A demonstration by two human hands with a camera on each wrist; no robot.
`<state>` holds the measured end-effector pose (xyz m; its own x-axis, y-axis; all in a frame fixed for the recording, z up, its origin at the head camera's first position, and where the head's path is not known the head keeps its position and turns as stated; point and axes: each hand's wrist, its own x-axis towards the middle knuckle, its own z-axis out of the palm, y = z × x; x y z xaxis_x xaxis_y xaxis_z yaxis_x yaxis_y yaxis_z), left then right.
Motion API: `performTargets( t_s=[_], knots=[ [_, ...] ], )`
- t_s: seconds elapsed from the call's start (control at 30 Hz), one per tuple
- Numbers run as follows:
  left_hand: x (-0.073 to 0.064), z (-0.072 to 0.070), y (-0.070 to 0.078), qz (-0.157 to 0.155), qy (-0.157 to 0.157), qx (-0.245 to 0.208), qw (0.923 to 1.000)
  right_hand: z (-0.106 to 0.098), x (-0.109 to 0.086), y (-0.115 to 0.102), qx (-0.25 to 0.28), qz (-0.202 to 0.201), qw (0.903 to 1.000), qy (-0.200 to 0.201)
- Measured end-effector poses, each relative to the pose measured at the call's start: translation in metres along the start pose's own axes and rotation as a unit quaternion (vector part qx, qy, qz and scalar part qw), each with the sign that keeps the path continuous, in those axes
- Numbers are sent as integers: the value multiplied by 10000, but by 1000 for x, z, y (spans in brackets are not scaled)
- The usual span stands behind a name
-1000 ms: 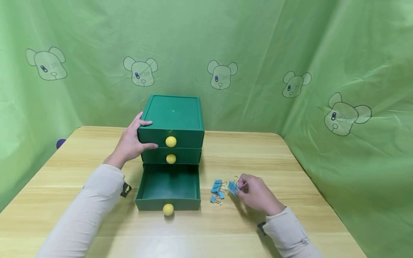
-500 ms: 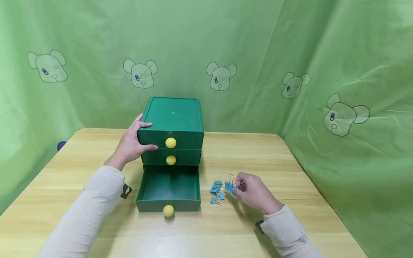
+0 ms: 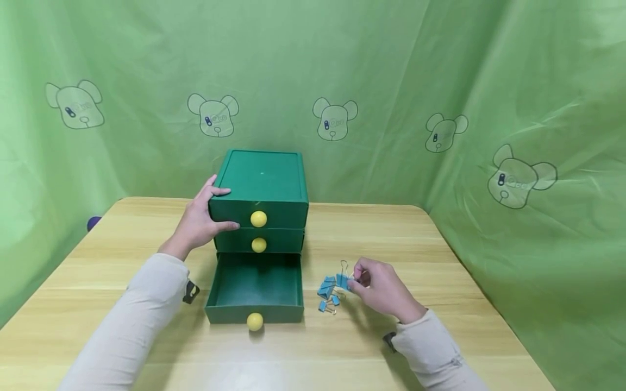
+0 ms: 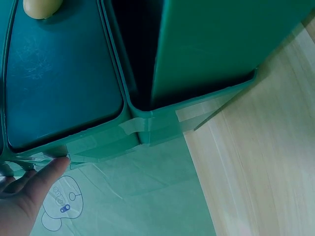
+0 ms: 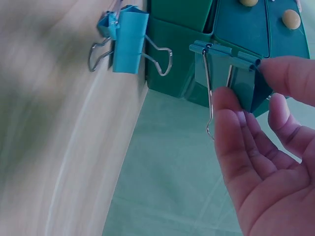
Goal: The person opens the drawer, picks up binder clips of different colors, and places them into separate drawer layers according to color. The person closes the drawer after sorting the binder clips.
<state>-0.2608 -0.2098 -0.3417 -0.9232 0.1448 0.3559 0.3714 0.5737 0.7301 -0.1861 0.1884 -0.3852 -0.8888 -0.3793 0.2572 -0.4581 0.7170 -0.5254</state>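
In the head view my left hand (image 3: 195, 220) grips the left front corner of a green three-drawer cabinet (image 3: 261, 174), its thumb on the front and fingers by the top edge. The bottom drawer (image 3: 256, 279) is pulled out, with nothing in its visible interior; the upper two are in. To the right, my right hand (image 3: 383, 285) pinches a blue binder clip (image 5: 224, 73) between thumb and fingers, metal handles sticking out. Beside it on the table lie larger blue binder clips (image 3: 326, 289) and smaller blue binder clips (image 3: 323, 306), close together.
Each drawer has a round yellow knob (image 3: 255, 321). The cabinet stands on a light wooden table (image 3: 401, 228). Green curtains (image 3: 391, 54) with bear-head prints hang behind and at both sides. A purple round thing (image 3: 93, 222) shows past the table's left edge.
My right hand has moved a little left with the binder clip, closer to the clips on the table. The left hand stays on the cabinet. The head view has tilted slightly upward.
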Motion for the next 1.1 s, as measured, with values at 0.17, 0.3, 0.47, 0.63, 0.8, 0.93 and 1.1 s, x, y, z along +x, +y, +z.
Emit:
performTargets(
  t_s=[0.17,0.3,0.47,0.63,0.8,0.93,1.1],
  knots=[
    [1,0,0,6,-5,1,10000,0,5,-6,1,-155,9997,187],
    [1,1,1,0,-1,23,10000,1,10,-11,109,-213,9993,286],
    [1,1,2,-2,10,0,10000,5,15,-16,268,-323,9986,316],
    [1,2,2,-53,13,26,10000,8,20,-21,262,-445,9981,330],
    [1,1,2,-38,15,60,10000,10,25,-29,357,-421,9981,271],
    [2,1,3,-41,32,59,10000,12,29,-34,485,-484,9974,241],
    [0,1,2,-88,23,50,9999,17,33,-37,623,-584,9959,285]
  ],
)
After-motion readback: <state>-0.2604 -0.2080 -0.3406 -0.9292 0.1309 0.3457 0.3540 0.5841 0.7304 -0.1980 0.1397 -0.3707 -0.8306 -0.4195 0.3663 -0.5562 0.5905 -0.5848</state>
